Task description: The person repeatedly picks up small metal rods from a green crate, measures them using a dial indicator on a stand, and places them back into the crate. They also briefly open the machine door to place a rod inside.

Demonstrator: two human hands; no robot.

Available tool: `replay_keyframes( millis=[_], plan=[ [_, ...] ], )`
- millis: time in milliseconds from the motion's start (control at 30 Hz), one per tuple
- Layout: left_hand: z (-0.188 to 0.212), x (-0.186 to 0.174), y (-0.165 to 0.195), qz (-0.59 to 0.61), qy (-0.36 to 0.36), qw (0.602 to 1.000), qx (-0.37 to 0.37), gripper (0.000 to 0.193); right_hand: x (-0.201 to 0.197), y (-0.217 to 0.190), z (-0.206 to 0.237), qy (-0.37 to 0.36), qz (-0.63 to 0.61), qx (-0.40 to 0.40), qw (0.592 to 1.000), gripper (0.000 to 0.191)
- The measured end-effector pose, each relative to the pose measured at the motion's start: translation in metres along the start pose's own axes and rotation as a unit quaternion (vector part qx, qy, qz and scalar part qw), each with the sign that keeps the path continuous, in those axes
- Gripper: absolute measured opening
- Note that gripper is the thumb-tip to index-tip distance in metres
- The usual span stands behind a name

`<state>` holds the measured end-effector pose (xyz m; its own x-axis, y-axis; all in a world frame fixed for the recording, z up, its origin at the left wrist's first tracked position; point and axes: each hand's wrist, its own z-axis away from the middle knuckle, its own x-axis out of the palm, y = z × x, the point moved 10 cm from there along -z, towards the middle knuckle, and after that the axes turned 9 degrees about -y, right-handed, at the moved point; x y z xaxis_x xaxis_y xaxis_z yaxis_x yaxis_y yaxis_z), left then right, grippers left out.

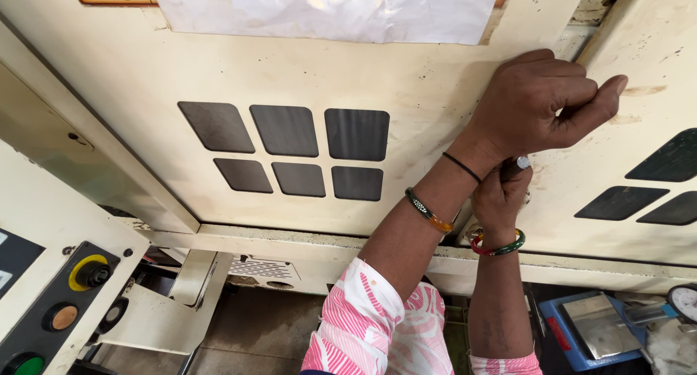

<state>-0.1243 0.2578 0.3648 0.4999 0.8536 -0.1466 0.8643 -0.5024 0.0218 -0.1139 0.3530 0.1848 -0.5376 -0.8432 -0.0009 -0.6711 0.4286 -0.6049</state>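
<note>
Right hand (501, 193) fingers curled round metal handle (523, 162); left hand (541, 99) above, pressing panel (406, 92)

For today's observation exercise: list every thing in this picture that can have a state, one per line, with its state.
Left hand: fist, pressed on the cream panel.
Right hand: grip closed on a silver-tipped handle.
Plastic sheet: stuck flat on the panel.
Dial gauge: reading too small to tell.
Round yellow-ringed button: state unclear.

Cream metal machine door (406, 84) carries 6 dark grey rounded window panes (287, 151). Pink-and-white leaf-patterned sleeves (377, 324). Green-orange bangle (428, 211); red-green bangle (498, 249). Yellow-ringed black knob (91, 273), orange round button (62, 317), green round button (26, 365).
</note>
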Motion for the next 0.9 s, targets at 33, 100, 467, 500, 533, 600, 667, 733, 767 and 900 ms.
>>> replay_keyframes(
  millis=[33,100,467,500,533,600,667,733,767,900],
  plan=[
    [0.0,0.0,0.0,0.001,-0.001,1.0,0.0,0.048,0.0,0.0,0.0,0.002,-0.004,0.003,1.0,0.026],
    [0.0,0.0,-0.001,0.003,-0.002,1.0,0.0,0.047,-0.001,0.0,-0.001,0.006,-0.011,0.01,1.0,0.022],
    [0.002,-0.002,0.0,-0.001,-0.001,1.0,-0.002,0.046,0.0,0.002,0.0,0.013,-0.06,0.043,0.997,0.009],
    [0.002,-0.002,0.0,0.003,-0.001,1.0,-0.001,0.046,0.0,0.004,0.0,0.014,-0.071,0.051,0.996,0.008],
    [0.002,-0.002,0.0,0.0,0.0,1.0,-0.002,0.046,0.0,-0.002,-0.001,0.008,-0.018,0.032,0.999,0.01],
    [0.002,-0.002,-0.001,-0.005,0.003,1.0,-0.005,0.046,0.002,-0.011,-0.003,-0.003,0.089,-0.007,0.996,0.023],
    [0.001,-0.002,0.0,-0.007,0.005,1.0,0.0,0.043,0.003,-0.011,-0.003,-0.007,0.078,-0.011,0.997,0.02],
    [0.001,-0.002,0.0,-0.008,0.005,1.0,0.006,0.043,0.003,-0.01,-0.004,-0.006,0.075,-0.014,0.997,0.018],
    [0.001,-0.002,0.002,-0.008,0.005,1.0,0.008,0.044,0.002,-0.011,-0.002,-0.003,0.077,-0.014,0.997,0.017],
    [0.002,-0.002,0.004,-0.013,0.007,1.0,0.008,0.046,0.0,-0.01,0.0,0.004,0.083,-0.01,0.997,0.017]
  ],
)
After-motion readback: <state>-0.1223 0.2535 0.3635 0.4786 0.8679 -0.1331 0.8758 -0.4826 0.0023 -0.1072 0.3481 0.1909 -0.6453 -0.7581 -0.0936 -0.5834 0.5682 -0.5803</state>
